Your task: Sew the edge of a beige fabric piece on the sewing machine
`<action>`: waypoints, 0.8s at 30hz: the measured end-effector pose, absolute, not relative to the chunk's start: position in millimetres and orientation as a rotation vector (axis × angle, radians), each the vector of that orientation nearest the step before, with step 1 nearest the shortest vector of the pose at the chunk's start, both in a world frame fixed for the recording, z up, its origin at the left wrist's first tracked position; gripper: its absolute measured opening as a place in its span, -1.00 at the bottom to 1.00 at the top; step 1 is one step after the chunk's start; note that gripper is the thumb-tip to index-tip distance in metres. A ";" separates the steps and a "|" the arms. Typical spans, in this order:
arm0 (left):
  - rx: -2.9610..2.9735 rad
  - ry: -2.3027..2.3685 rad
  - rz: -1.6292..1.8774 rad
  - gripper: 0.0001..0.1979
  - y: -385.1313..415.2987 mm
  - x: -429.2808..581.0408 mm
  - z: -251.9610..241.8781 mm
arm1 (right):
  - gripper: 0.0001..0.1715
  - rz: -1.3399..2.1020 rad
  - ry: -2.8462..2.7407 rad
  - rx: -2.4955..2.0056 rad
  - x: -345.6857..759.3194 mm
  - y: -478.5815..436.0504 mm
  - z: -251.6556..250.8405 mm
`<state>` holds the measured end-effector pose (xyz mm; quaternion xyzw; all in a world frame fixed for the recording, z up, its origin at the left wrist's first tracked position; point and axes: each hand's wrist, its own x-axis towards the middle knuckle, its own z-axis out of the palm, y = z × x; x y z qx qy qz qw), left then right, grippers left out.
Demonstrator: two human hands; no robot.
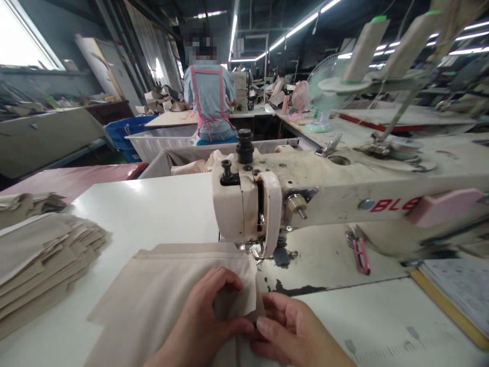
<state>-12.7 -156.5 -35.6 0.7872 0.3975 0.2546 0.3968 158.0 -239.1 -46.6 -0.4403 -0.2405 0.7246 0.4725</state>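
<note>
Beige fabric [164, 285] lies on the white table, its upper right corner at the needle area of a sewing machine [248, 204]. My left hand [208, 313] curves over the fabric near its right edge, with thumb and fingers closed on a raised fold. Against that same edge, my right hand [290, 326] pinches the cloth between thumb and fingers, just right of my left thumb. The fingertips of both hands are partly hidden by the fabric. The needle itself is hard to make out behind the machine's pale guard [272, 214].
A stack of beige fabric pieces [49, 260] lies at left. Pink-handled thread snips [359, 252] rest on the machine bed. A clipboard with paper [458, 295] is at right. Thread cones [367, 48] stand above. A co-worker [209, 97] sits ahead, back turned.
</note>
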 end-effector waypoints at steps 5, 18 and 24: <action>2.136 0.845 0.793 -0.83 -159.7 -10.7 -37.8 | -0.42 1.713 -0.551 -1.199 150.3 -232.8 -40.6; 2.812 0.390 1.102 -0.80 -166.3 -6.9 -33.8 | -0.67 1.723 -0.637 -1.182 151.0 -238.2 -41.6; 2.831 0.387 1.024 -0.77 -169.8 -9.0 -37.6 | -0.65 1.722 -0.722 -1.204 153.2 -238.4 -43.7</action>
